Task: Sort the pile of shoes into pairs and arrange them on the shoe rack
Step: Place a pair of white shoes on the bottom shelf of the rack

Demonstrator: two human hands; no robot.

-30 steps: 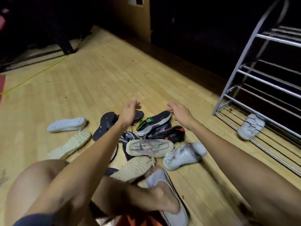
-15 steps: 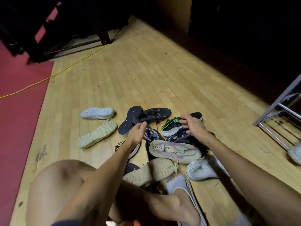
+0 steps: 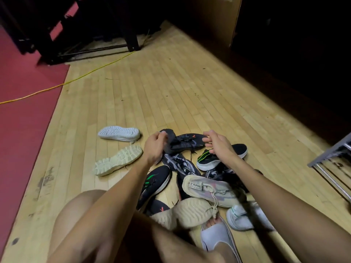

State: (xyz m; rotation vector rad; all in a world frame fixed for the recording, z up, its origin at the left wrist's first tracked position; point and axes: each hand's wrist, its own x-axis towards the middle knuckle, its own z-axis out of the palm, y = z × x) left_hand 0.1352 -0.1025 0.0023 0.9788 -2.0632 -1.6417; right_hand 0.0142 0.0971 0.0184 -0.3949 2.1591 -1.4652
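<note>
Head view: left hand [image 3: 154, 147] has moved up from the middle of the pile and now grips the sole end of a dark shoe [image 3: 182, 142] at the far edge, tilting it off the floor [image 3: 190, 92]; right hand [image 3: 218, 142], off the black-and-green sneaker [image 3: 224, 156] it was touching, hovers at the toe, fingers loosely curled, empty. Sorting barely started: the pile sits on the floor, only a corner of the shoe rack [image 3: 334, 156] shows at right

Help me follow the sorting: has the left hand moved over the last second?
Yes. The left hand has shifted left, toward the white upturned shoe lying on the floor, and now grips the end of the dark shoe.
</note>
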